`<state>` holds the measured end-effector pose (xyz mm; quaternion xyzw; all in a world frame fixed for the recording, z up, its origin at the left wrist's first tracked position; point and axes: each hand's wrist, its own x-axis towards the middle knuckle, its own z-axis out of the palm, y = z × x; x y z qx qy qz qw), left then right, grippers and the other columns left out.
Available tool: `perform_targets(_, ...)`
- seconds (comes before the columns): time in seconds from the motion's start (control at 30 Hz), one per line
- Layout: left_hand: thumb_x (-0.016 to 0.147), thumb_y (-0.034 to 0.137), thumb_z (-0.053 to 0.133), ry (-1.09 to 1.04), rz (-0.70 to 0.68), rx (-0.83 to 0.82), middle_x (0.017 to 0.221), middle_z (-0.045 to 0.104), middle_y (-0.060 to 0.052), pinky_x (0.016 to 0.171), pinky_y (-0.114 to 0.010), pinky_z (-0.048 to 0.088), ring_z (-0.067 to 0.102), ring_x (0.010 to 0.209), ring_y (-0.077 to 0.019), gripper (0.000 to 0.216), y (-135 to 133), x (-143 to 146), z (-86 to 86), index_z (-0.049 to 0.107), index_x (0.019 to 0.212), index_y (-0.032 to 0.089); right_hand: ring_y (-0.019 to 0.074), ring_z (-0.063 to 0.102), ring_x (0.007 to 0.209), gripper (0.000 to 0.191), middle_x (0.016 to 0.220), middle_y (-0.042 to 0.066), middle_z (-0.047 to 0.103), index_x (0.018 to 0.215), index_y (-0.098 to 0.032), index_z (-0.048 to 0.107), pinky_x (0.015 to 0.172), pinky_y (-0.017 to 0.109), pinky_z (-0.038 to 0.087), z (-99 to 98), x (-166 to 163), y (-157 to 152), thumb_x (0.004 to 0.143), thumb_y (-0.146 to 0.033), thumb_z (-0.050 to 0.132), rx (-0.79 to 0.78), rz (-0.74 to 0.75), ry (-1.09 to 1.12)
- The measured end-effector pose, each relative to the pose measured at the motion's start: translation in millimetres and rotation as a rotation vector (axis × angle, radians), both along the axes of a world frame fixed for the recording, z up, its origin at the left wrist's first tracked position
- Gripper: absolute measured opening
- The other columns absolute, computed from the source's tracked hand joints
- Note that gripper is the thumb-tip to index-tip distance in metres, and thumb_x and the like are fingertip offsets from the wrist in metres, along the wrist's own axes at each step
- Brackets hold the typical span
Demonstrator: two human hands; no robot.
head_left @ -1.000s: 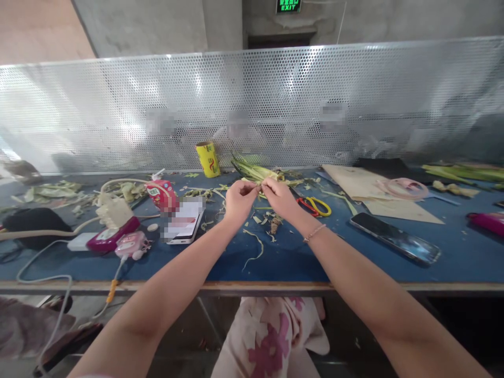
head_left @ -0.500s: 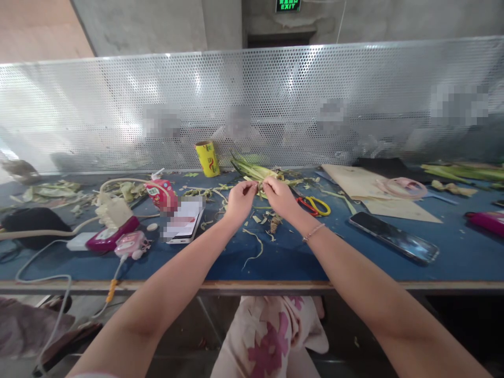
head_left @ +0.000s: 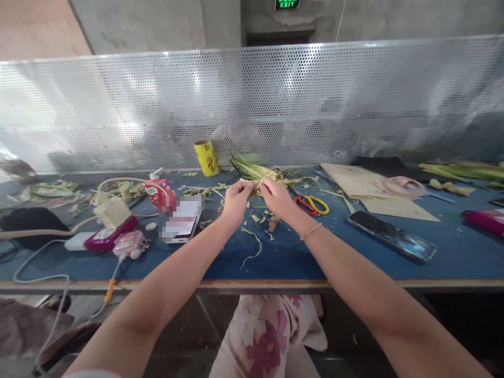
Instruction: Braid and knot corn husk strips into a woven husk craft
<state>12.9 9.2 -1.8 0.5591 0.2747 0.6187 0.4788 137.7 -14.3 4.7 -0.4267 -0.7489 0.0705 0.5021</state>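
Observation:
My left hand and my right hand are close together above the blue table, each with thumb and fingertips pinched. What they pinch is too small and too covered by the fingers to name. Right behind my fingertips lies a bunch of long green leaves with pale bases. Scissors with red and yellow handles rest beside my right wrist. Under my hands are small green cuttings, a brown clump and a thin curled strip of peel.
A yellow cardboard tube stands by the perforated metal screen. Left are a propped phone, a red pouch and cables. Right are a dark phone, brown card sheets and more green stalks.
My fingertips have shifted slightly, and both hands stay close together and pinched. The whole view has moved a little; the things on the table look the same.

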Motion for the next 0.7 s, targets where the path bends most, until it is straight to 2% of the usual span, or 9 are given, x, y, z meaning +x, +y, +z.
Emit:
perform_targets(0.1,0.074,0.026,0.064,-0.015,0.017,0.008,0.058,0.052,0.002,0.066,-0.025,0.043,0.048,0.057,-0.0077,0.02,-0.2,-0.1,0.7,0.054,0.061,0.015,0.0141,0.038,0.056,0.018,0.057,-0.003,0.039,0.071,-0.023,0.036,0.059,0.029,0.028,-1.2,-1.6,0.6,0.087,-0.031,0.036,0.002,0.004,0.012)
perform_targets(0.4,0.083,0.023,0.053,0.102,0.099,0.035,0.065,0.052,0.001,0.066,-0.023,0.041,0.048,0.063,-0.0086,0.016,-5.6,1.2,3.4,0.053,0.069,0.016,0.014,0.038,0.057,0.019,0.059,-0.003,0.04,0.071,-0.023,0.037,0.059,0.028,0.029,-1.6,-2.6,0.5,0.087,-0.033,0.036,-0.006,0.011,0.029)
perform_targets(0.7,0.084,0.026,0.053,0.128,0.163,0.048,0.063,0.048,0.002,0.063,-0.023,0.038,0.043,0.06,-0.009,0.021,-6.1,-0.1,3.4,0.047,0.066,0.018,0.0132,0.036,0.056,0.019,0.058,-0.003,0.039,0.071,-0.022,0.039,0.058,0.028,0.028,0.3,-2.7,-2.6,0.088,-0.031,0.037,-0.002,0.044,0.03)
